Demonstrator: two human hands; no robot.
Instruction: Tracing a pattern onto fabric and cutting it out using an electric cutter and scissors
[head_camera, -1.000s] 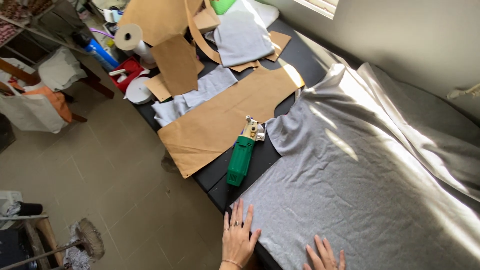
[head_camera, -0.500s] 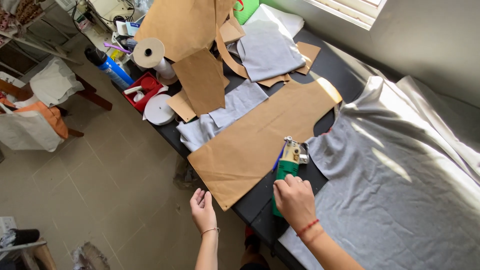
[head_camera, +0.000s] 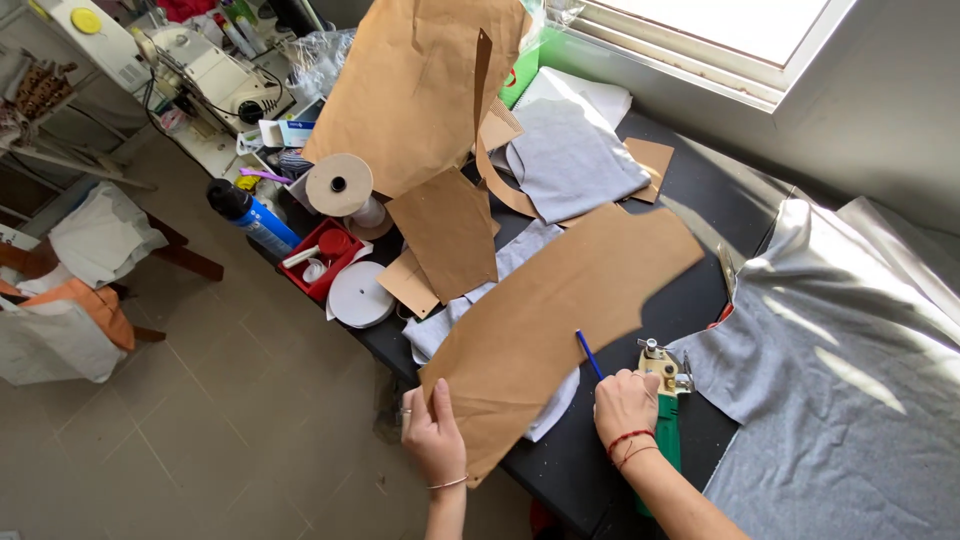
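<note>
My left hand (head_camera: 435, 438) grips the lower edge of a large brown paper pattern piece (head_camera: 570, 300), thumb on top. The piece lies across the black table (head_camera: 700, 190), over a pale grey cut piece (head_camera: 555, 405). My right hand (head_camera: 624, 405) is closed around a thin blue pen (head_camera: 588, 353) that points up toward the paper's right edge. This hand sits just left of a green electric fabric cutter (head_camera: 667, 435) with a metal head (head_camera: 660, 362). A wide sheet of grey fabric (head_camera: 850, 400) covers the table's right side, sunlit and wrinkled.
More brown paper patterns (head_camera: 430, 90) hang over the table's back, with grey cut pieces (head_camera: 575, 160) below them. At the left edge are a red tray (head_camera: 325, 262), white tape rolls (head_camera: 360, 295), a blue bottle (head_camera: 255, 218) and a sewing machine (head_camera: 215, 80). Clothes drape a chair (head_camera: 70, 320).
My hands left the grey fabric. The left one went to the brown pattern and took its edge. The right one went to the green cutter and now holds a blue pen.
</note>
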